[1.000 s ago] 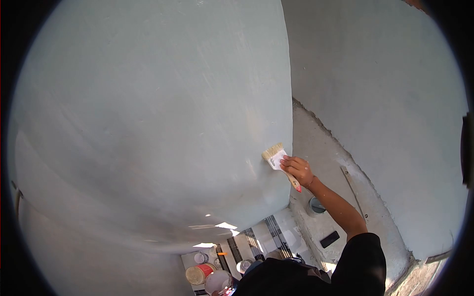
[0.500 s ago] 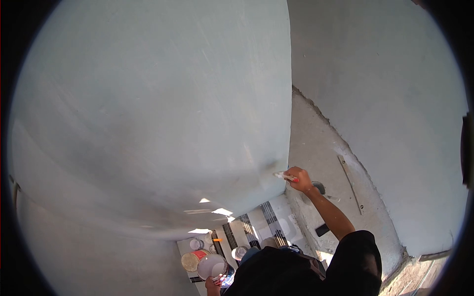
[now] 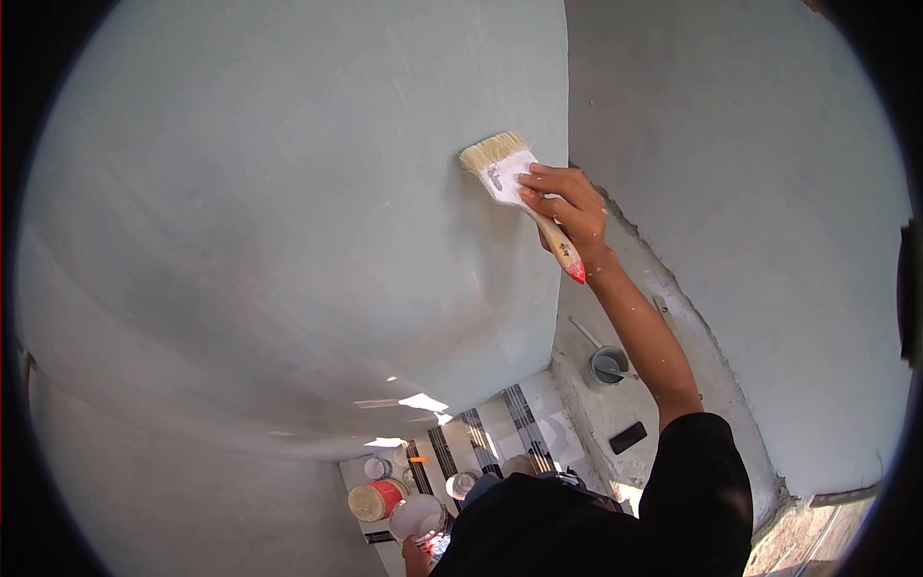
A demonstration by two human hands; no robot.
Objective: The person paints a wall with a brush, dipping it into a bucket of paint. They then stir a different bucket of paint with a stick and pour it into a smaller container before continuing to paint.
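Note:
My right hand [image 3: 569, 207] grips a wide flat paintbrush [image 3: 514, 178] by its wooden handle, which has a red tip. The pale bristles point up and left against, or very close to, the grey wall [image 3: 317, 192]; actual contact I cannot make out. At the bottom, my left hand [image 3: 414, 555] is closed at the rim of a white bucket [image 3: 418, 517] with a printed side. Part of that bucket and most of the left hand's fingers are hidden by the frame edge and my dark clothing.
On the rough ledge at right stand a small pot [image 3: 607, 367] holding grey liquid and a stick, and a dark phone [image 3: 628, 439]. A red-and-tan tub [image 3: 377, 500] and a small cup [image 3: 377, 467] sit on the striped tile floor [image 3: 481, 442] below.
My right hand has swept the paintbrush upward along the wall, with the bristles now up and left. The left hand stays at the bucket, which shifts slightly in view.

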